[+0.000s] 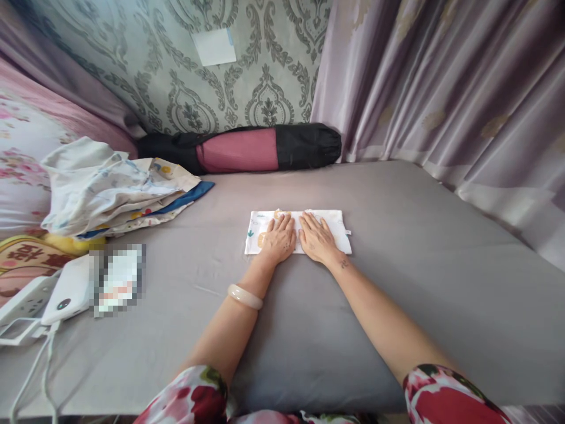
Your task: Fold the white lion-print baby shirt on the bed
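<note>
A white folded cloth (pixel 256 219) with small orange and green prints lies as a flat rectangle on the grey sheet. A little tag sticks out at its right edge. My left hand (pixel 281 238) rests palm down on its left half, fingers stretched out. On the right half, my right hand (pixel 315 235) also lies flat with its fingers extended. The two hands are close together, a narrow strip of cloth between them. Whatever print is under the palms is hidden.
To the left is a pile of printed cloths (pixel 119 185). Nearer me are a white power bank (pixel 73 288) with cables, a power strip (pixel 26 303) and a blurred flat object (pixel 119 280). A black and pink rolled bag (pixel 238 150) lies along the wall; curtains (pixel 419 88) hang at right.
</note>
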Motion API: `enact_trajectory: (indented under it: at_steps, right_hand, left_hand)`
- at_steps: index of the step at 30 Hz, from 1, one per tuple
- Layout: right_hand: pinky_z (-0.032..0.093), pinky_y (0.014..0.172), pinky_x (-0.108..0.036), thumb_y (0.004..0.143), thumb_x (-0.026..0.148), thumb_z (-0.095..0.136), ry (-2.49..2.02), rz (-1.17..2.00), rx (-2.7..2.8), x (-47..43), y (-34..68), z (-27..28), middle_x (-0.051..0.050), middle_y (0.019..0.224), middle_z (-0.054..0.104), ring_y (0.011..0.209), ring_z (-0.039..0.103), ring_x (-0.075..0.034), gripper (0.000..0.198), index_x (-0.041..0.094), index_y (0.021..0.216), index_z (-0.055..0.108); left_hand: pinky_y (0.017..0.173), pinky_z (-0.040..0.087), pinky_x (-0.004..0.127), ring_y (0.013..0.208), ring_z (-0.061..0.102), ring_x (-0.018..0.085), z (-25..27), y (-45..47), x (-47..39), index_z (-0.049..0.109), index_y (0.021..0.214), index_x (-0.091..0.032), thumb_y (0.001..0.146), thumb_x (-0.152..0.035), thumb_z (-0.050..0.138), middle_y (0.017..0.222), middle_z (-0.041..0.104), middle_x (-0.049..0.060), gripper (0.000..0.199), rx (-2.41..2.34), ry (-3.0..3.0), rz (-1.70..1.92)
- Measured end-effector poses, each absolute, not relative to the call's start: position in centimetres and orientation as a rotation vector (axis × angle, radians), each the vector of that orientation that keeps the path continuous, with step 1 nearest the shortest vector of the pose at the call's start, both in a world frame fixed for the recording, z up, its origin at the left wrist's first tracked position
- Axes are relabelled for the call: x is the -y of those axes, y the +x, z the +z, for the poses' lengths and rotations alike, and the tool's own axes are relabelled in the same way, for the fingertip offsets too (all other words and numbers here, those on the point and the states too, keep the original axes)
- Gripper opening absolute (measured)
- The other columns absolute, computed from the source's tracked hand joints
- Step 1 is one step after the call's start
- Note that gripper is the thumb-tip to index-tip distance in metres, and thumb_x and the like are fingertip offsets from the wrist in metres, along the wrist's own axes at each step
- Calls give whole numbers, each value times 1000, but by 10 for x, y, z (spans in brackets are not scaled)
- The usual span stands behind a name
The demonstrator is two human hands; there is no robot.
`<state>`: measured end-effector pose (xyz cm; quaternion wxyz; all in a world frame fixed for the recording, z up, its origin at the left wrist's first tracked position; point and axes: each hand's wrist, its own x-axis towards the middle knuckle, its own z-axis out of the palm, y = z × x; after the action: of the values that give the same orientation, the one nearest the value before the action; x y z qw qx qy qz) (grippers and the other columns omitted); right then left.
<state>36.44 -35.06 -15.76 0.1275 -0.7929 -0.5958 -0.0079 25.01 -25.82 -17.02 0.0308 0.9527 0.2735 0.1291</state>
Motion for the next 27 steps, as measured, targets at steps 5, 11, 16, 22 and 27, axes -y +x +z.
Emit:
enact_trajectory:
  at_steps: [5,11,16,22,27]
  right_hand:
    - [16,120,-45,98,27,25,-2309,-61,1735,350,367,-162,-13,157,33,147,27,-24,56,6,148,40]
    - [17,119,-48,99,29,25,-2393,11,1729,345,361,-152,-15,157,32,147,26,-27,56,5,148,39]
    - [12,120,-49,101,34,23,-2357,3,1706,324,340,-147,-17,158,29,147,24,-28,58,4,150,35]
    - [12,119,-51,101,38,26,-2349,28,1649,309,328,-159,-16,159,29,147,23,-27,59,8,151,33]
    - [10,120,-50,101,38,25,-2355,27,1641,308,330,-164,-14,159,30,148,23,-26,59,8,151,33]
  left_hand:
    - [118,26,49,143,36,28,-170,250,259,48,139,-11,98,-25,34,151,43,15,46,-842,2902,422]
    - [109,40,43,128,54,25,-168,245,249,60,121,-15,94,-17,40,134,61,15,34,-788,2706,703]
    - [93,50,37,105,66,24,-167,235,234,63,111,-16,89,-10,39,110,70,15,32,-1090,2334,1054]
    - [91,49,35,98,67,23,-164,223,225,66,101,-19,87,-13,43,101,72,10,28,-1289,1972,1125]
    - [91,49,35,88,67,21,-164,220,215,66,84,-21,80,-13,49,87,72,6,20,-1258,1561,1264]
